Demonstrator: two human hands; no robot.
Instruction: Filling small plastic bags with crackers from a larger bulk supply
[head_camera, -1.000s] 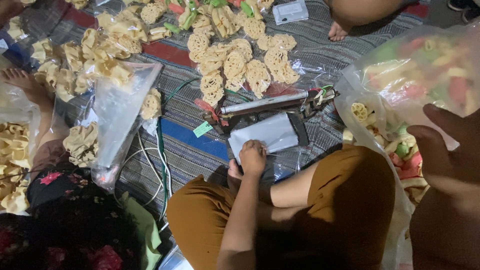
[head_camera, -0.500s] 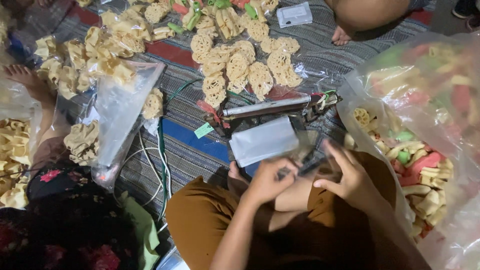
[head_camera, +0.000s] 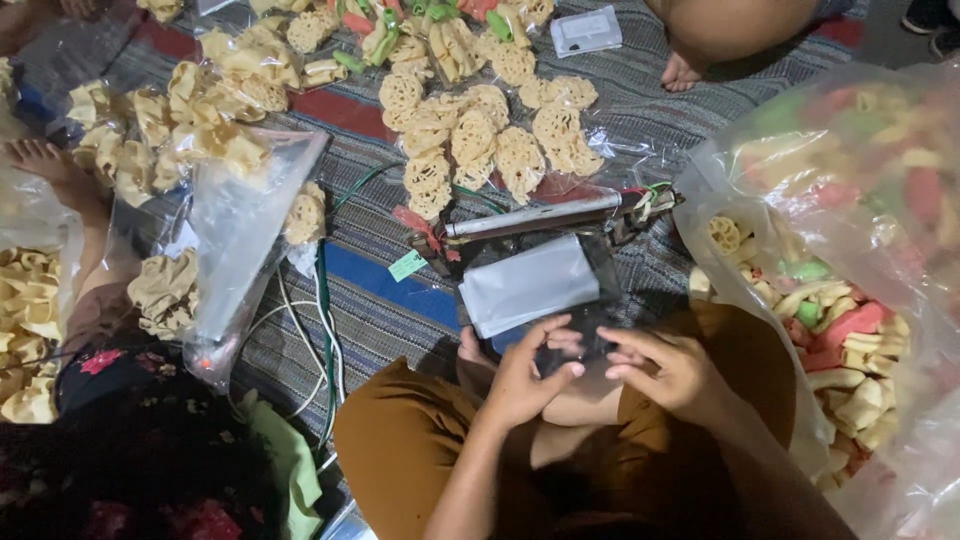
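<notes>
My left hand (head_camera: 525, 378) and my right hand (head_camera: 668, 368) meet over my lap, above my brown-clad legs. Their fingertips pinch a small clear plastic bag (head_camera: 568, 347) between them. Just beyond the hands lies a stack of clear empty bags (head_camera: 528, 284) on a dark heat sealer, whose metal bar (head_camera: 535, 215) runs across the striped mat. A big clear sack of coloured crackers (head_camera: 850, 250) stands open at my right, close to my right hand.
Sealed packs of pale lattice crackers (head_camera: 480, 140) cover the mat ahead. Green and white cables (head_camera: 325, 300) run on my left. A person in dark floral cloth sits at the left, bare foot (head_camera: 40, 160) out. Another person's foot (head_camera: 688, 70) is at the top.
My left hand left the stack of bags and my right hand came in from the right. Both now meet over my lap, holding a clear bag.
</notes>
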